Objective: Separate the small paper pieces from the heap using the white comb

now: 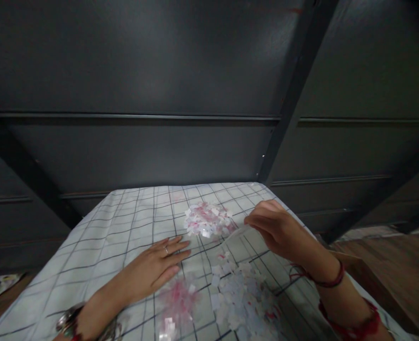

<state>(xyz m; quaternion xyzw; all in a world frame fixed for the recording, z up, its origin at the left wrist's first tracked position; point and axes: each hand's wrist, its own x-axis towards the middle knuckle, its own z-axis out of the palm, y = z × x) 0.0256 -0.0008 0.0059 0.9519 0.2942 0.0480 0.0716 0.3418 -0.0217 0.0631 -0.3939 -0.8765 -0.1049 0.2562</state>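
Note:
My left hand lies palm down on the checked tablecloth, its fingers stretched out and a ring on one. Just beyond its fingertips is a pile of small white and pink pieces. Close below the hand sits a blurred pink tuft with a shiny clear part at its lower end. My right hand is raised at the right of the pile, thumb and fingers pinched on a thin translucent strip. That strip slants down to the left, and its exact kind is unclear.
A larger heap of small pale pieces with a few red bits spreads near the front of the table. Dark metal panels rise behind the table's far edge. A cardboard box stands by the right side.

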